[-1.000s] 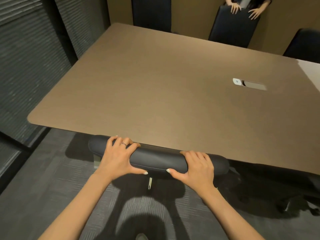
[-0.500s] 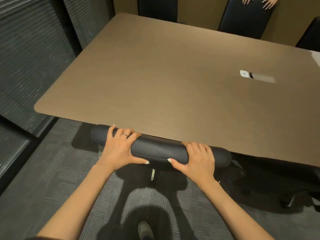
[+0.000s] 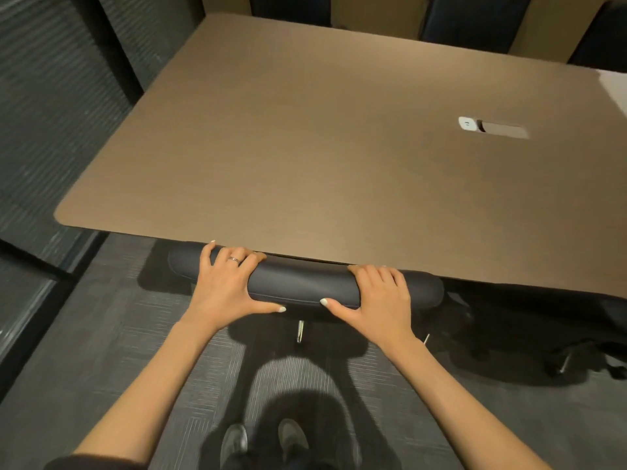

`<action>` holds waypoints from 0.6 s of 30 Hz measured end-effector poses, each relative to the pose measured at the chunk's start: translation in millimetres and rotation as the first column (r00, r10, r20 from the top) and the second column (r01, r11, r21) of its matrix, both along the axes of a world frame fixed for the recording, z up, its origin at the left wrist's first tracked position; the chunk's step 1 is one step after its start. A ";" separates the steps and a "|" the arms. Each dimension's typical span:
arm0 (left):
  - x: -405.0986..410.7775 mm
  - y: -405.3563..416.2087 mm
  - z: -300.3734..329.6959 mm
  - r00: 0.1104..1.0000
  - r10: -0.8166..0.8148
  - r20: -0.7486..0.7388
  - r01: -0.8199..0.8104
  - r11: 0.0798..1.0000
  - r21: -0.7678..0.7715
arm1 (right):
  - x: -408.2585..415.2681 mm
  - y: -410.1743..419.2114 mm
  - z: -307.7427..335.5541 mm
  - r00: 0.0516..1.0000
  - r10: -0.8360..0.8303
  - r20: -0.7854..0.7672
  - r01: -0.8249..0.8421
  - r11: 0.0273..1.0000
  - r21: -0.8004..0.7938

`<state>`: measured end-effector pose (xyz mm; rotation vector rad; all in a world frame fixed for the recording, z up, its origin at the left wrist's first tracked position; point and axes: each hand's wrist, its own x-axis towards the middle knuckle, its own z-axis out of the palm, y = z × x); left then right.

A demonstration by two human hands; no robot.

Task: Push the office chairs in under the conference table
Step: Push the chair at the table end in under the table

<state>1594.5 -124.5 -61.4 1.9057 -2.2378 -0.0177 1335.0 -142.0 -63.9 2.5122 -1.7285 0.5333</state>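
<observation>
A black office chair's padded backrest top [image 3: 298,286] lies right against the near edge of the brown conference table [image 3: 322,137]; the seat is hidden under the tabletop. My left hand [image 3: 225,283] grips the left part of the backrest, fingers over the top, thumb underneath. My right hand [image 3: 376,296] grips the right part the same way. Three more dark chairs stand along the far side: one at the back middle [image 3: 288,8], one at the back right [image 3: 471,25], one at the far right corner [image 3: 600,39].
Another chair's wheeled base [image 3: 570,357] shows under the table at the right. A white cable port [image 3: 492,127] is set in the tabletop. Dark slatted walls [image 3: 51,96] close the left side. Grey carpet [image 3: 101,351] and my shoes [image 3: 264,442] are below.
The chair has slid a little further under the table and I have stepped closer; my shoes now show. The other person's hands at the far chair have left the view.
</observation>
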 end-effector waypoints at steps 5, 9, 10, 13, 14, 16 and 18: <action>1.1 1.2 -0.8 1.000 -0.022 0.022 0.022 1.000 -0.015 | 2.1 5.7 7.0 1.000 -0.020 -0.007 0.020 0.997 0.075; 2.0 2.1 -2.0 0.999 -0.037 0.039 0.038 0.999 -0.028 | 1.5 11.6 6.6 1.000 -0.011 0.000 0.011 0.991 0.132; 1.9 1.6 -2.2 0.998 -0.047 0.043 0.048 0.998 -0.027 | 0.3 13.9 6.1 1.000 -0.014 0.005 0.013 0.990 0.137; 2.9 2.3 -2.7 0.997 -0.059 0.058 0.060 0.998 -0.013 | 0.4 20.9 8.0 0.999 -0.038 0.020 0.035 0.991 0.132; 3.3 2.4 -3.0 0.996 -0.064 0.063 0.065 0.998 -0.009 | 1.7 23.7 8.4 0.998 -0.057 0.023 0.054 0.990 0.132; 4.8 1.6 -2.8 0.995 -0.080 0.061 0.080 0.997 -0.006 | 5.9 28.6 8.9 0.995 -0.102 0.016 0.099 0.985 0.144; 7.2 0.6 -2.2 0.994 -0.098 0.053 0.098 0.995 -0.010 | 11.3 32.2 9.1 0.989 -0.147 0.006 0.144 0.976 0.165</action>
